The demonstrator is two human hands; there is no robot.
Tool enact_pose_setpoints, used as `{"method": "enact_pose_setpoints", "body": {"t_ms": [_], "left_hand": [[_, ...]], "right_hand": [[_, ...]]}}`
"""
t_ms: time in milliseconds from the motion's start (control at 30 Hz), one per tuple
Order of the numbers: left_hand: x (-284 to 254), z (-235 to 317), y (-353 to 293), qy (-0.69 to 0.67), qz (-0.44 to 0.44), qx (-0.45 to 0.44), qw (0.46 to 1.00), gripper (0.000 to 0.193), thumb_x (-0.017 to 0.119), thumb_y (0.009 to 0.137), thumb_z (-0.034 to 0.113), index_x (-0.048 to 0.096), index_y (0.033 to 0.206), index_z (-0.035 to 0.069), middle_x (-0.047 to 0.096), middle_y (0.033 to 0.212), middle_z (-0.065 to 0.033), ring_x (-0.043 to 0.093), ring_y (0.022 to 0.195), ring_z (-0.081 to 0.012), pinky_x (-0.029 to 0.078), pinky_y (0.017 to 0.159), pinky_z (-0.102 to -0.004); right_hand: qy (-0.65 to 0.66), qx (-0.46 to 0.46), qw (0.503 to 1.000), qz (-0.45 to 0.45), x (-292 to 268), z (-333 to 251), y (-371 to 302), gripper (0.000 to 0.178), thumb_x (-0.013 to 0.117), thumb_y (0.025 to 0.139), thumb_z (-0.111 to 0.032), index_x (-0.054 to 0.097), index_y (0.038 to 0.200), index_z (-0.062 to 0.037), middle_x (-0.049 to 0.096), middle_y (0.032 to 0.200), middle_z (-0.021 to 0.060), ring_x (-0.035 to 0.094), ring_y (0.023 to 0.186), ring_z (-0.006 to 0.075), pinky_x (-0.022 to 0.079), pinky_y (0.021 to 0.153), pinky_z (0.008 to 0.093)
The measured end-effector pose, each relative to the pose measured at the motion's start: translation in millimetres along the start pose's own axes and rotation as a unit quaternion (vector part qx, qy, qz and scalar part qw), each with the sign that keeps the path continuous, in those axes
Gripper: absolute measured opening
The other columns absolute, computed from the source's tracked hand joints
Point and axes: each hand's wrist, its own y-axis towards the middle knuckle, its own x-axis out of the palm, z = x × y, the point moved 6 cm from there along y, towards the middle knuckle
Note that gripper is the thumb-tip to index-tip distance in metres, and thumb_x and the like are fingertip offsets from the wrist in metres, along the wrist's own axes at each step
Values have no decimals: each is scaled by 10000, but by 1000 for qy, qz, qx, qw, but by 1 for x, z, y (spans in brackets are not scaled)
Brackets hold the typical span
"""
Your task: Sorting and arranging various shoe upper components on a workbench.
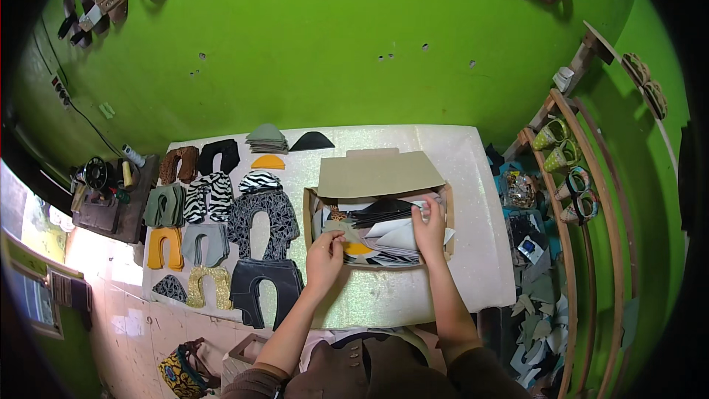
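Note:
An open cardboard box [380,174] stands on the table with its lid flap raised at the back. Inside lie many cut pieces of sheet material, among them a black stack [380,212], a yellow piece [358,249] and a grey-green piece [341,230]. My right hand [430,230] is in the box's right side, fingers pinched on a white piece [395,235]. At the box's left front corner is my left hand [325,257], its fingers curled together beside the grey-green piece. Whatever those fingers hold is hidden.
Left of the box, U-shaped stacks cover the pale table [473,177]: black [247,292], patterned [244,222], zebra-striped [196,199], gold [199,288]. Half-round pieces [266,137] lie behind. A sewing machine [100,177] stands at left, a wooden shoe rack [569,251] and scraps [535,303] at right.

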Motion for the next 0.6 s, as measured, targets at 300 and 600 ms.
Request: {"method": "enact_pose_setpoints", "body": {"t_ms": [300,600], "left_hand": [[17,-1,4,-15,-48,-6,999,191,461,809,54,582,945,-2,609,837,-129,586,709,-223,450,648,-288],[10,-7,1,-32,-27,9,999,175,459,836,55,577,953,-1,610,793,-62,518,637,-94,408,562,-217]], "right_hand": [[-48,12,989,-138,26,18,15,337,623,740,-201,547,1009,-13,560,973,175,534,943,290,413,824,335],[241,98,943,-208,18,6,-4,232,588,755,-6,520,976,-17,540,941,43,493,904,128,377,817,236]]}}
